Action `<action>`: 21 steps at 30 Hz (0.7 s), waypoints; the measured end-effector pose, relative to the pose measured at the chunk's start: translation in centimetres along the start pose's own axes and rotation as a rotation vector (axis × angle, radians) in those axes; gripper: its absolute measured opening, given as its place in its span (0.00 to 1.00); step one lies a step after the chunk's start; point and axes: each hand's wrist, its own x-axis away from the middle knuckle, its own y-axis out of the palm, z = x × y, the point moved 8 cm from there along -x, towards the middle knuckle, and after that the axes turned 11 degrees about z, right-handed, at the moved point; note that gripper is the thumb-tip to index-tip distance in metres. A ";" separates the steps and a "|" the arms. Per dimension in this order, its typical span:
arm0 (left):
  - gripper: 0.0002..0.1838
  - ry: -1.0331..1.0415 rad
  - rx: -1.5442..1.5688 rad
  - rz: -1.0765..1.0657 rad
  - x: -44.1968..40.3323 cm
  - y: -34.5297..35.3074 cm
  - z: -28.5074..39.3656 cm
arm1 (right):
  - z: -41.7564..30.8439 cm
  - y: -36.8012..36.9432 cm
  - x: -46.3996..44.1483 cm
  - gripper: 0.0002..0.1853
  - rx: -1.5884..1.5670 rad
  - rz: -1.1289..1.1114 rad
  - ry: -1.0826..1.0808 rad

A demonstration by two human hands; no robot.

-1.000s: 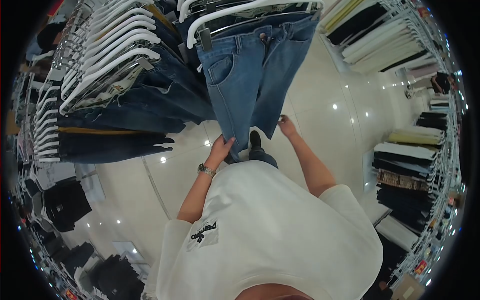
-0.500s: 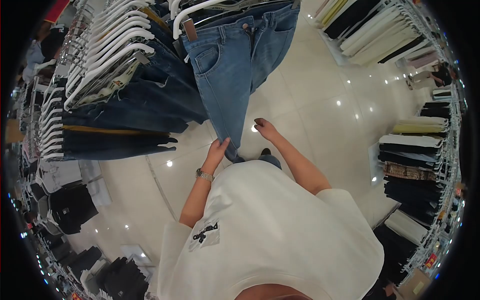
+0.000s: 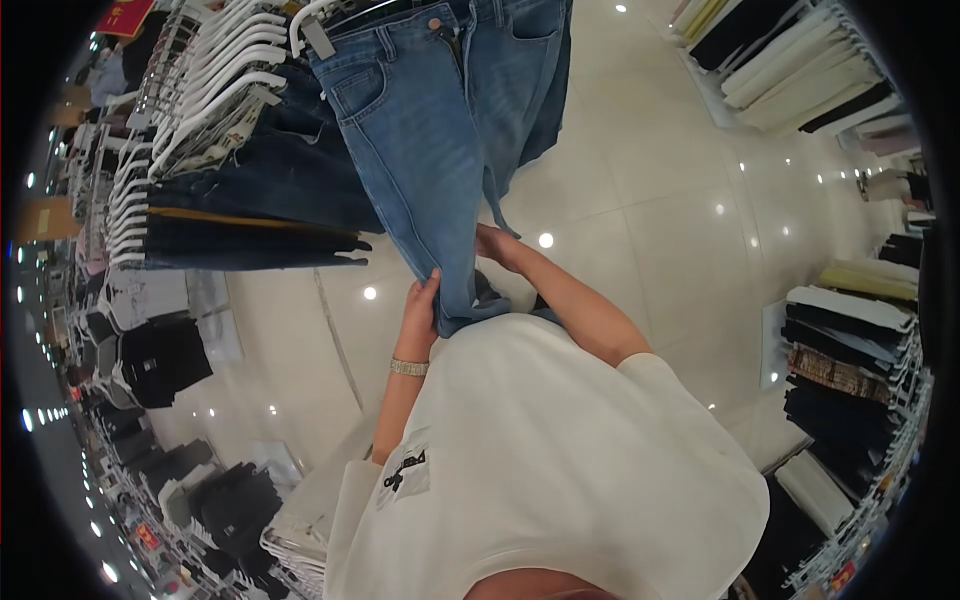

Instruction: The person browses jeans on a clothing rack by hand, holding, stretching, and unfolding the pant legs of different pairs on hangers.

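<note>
A pair of blue jeans (image 3: 420, 130) hangs by its waistband from a white hanger, with the front and its button facing me. My left hand (image 3: 422, 305), below a metal wristwatch (image 3: 408, 367), is closed on the outer edge of the lower leg, thumb on the front of the denim. At the inner edge of that same leg is my right hand (image 3: 499, 249). Its fingers are partly hidden behind the denim, so their grip does not show. The bottom of the leg lies folded against my white T-shirt (image 3: 580, 450).
Dark jeans (image 3: 280, 170) on white hangers (image 3: 225, 90) crowd the rail at the left. Folded black garments (image 3: 165, 360) are below them. Racks of hanging trousers (image 3: 850, 330) line the right side. Shiny tiled floor (image 3: 640, 250) lies between.
My right hand has moved left from open air to the jeans leg. The jeans sit lower and closer, the lower leg now bunched at my shirt. My left hand keeps its hold.
</note>
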 end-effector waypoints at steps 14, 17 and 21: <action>0.20 0.268 0.178 0.237 0.1 -4.4 -0.5 | 2.0 -4.6 7.9 0.40 -0.148 0.138 0.164; 0.19 0.358 0.055 0.259 -1.2 -5.3 -1.1 | 1.9 -6.3 9.5 0.38 -0.130 0.176 0.145; 0.18 0.385 0.003 0.289 -1.8 -4.6 -1.0 | 1.0 -6.6 11.4 0.37 -0.030 0.138 0.134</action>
